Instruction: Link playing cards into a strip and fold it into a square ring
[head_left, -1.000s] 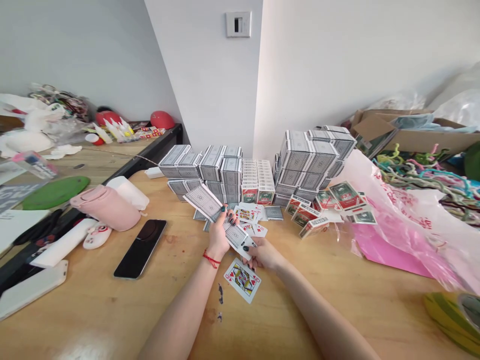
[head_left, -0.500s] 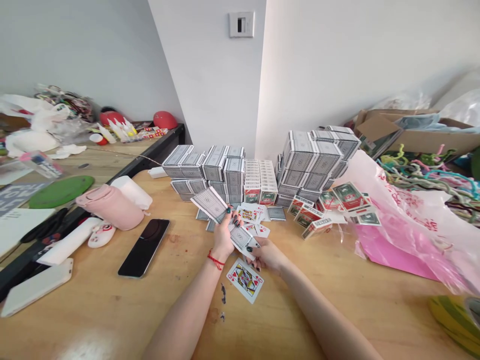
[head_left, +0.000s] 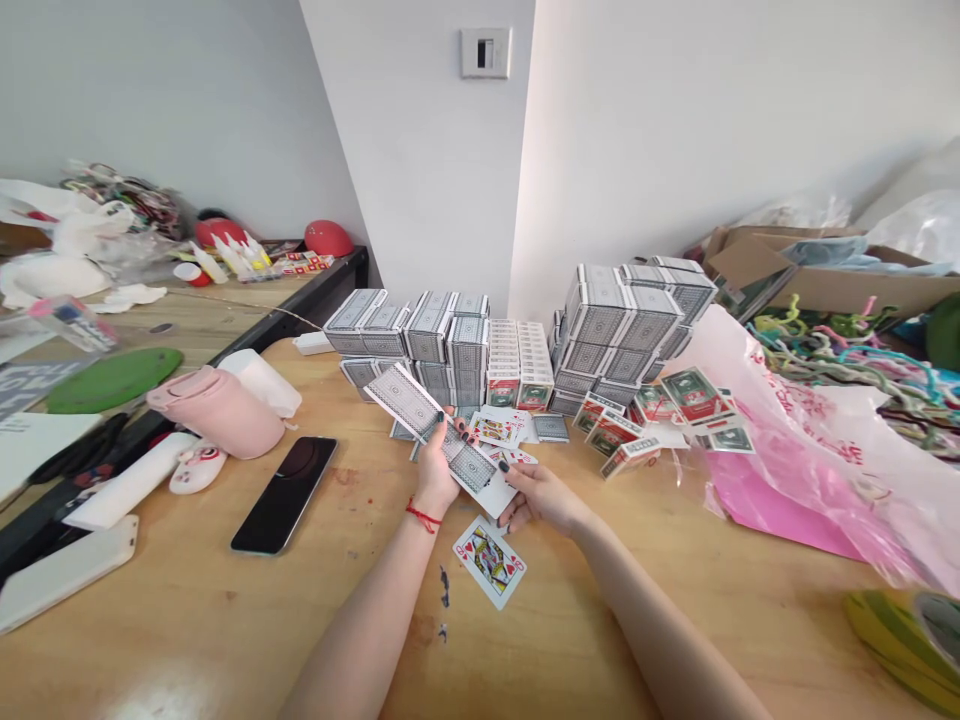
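My left hand (head_left: 437, 472), with a red string bracelet at the wrist, grips grey-backed playing cards (head_left: 401, 397) slanting up to the left. More patterned card backs (head_left: 466, 462) extend down to the right from its fingers, ending in a plain white part. Around that lower end, the fingers of my right hand (head_left: 541, 497) are closed. Just below lies a queen of hearts (head_left: 491, 562), face up on the table. Behind my hands are loose face-up cards (head_left: 499, 427) and a few face-down ones (head_left: 551, 428). My fingers partly hide how many cards I hold.
Stacked grey-backed decks (head_left: 431, 330) stand at the back, with another tall stack (head_left: 626, 320) to the right. Red-and-white card boxes (head_left: 619, 432) lie before it. A black phone (head_left: 286, 495) and pink bottle (head_left: 217, 415) are left; pink plastic (head_left: 810, 450) and yellow tape (head_left: 896, 635) are right.
The held cards have shifted slightly up and left and now look more in one line. A white end shows beside my right hand, whose fingers have moved up a little.
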